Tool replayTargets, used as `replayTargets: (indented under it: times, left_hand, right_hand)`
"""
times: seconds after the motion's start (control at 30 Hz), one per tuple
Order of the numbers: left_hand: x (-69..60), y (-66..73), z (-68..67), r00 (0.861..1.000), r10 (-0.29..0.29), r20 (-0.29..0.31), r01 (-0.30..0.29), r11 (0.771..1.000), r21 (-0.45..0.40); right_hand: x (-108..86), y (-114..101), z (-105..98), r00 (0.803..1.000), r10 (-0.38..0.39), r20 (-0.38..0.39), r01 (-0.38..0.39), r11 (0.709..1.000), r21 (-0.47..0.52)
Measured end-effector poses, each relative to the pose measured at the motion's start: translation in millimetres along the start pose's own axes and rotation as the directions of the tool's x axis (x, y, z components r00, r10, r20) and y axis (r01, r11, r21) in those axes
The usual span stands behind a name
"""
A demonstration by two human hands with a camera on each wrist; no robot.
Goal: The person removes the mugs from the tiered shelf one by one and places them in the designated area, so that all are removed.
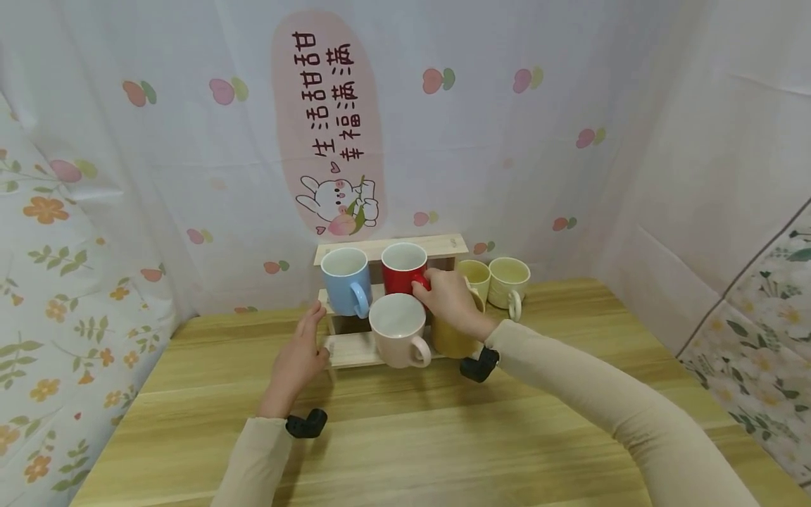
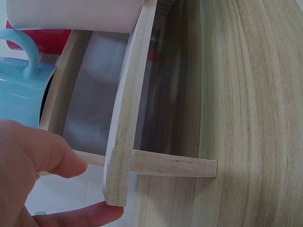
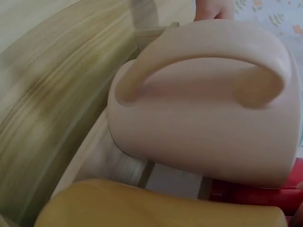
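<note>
A red mug (image 1: 399, 280) stands on the middle step of a wooden rack (image 1: 351, 350), and my right hand (image 1: 451, 299) pinches its handle. To its left is a light blue mug (image 1: 342, 287). On the front step sit a pale pink mug (image 1: 393, 343), handle toward the right, and a mustard-yellow mug (image 1: 448, 339), partly covered by my right hand and wrist. My left hand (image 1: 300, 362) is at the rack's left end. In the left wrist view its fingertip touches the end of the front plank (image 2: 120, 123), thumb apart from it.
Two pale yellow mugs, one nearer (image 1: 507, 285) and one partly hidden (image 1: 475, 271), stand right of the rack. The rack's top plank (image 1: 437, 245) is close to a printed curtain (image 1: 481, 155). Wood-grain tabletop (image 1: 405, 443) extends in front.
</note>
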State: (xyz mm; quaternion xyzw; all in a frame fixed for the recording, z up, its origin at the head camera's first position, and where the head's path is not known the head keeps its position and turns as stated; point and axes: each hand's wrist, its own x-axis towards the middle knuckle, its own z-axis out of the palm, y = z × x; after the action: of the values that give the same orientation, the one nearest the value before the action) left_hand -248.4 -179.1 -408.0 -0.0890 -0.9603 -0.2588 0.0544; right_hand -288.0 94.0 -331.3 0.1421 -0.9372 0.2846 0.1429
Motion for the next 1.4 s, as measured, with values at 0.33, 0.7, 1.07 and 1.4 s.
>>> replayTargets:
  times: [0.33, 0.7, 1.07, 1.4]
  left_hand:
    - [-1.3, 1.0, 1.1, 1.000, -0.007, 0.002, 0.007, 1.000, -0.020]
    - [-0.4, 1.8, -1.3, 1.000, -0.003, -0.005, 0.003, 1.000, -0.029]
    - [-0.7, 1.6, 0.5, 1.000, -0.010, 0.015, 0.010, 0.999, -0.040]
    - [-0.6, 2.1, -0.6, 1.000, -0.016, 0.021, 0.017, 0.999, -0.038]
  right_hand:
    - [-3.2, 6, 5, 0.989, -0.052, -0.141, 0.062, 0.996, 0.068]
    - [-0.4, 8, -9, 0.961, -0.132, -0.243, 0.138, 0.990, 0.011]
    - [1.0, 17, -22, 0.927, -0.152, -0.342, 0.151, 0.988, -0.030]
    - [-1.9, 34, -43, 0.901, -0.057, -0.429, 0.077, 0.997, 0.029]
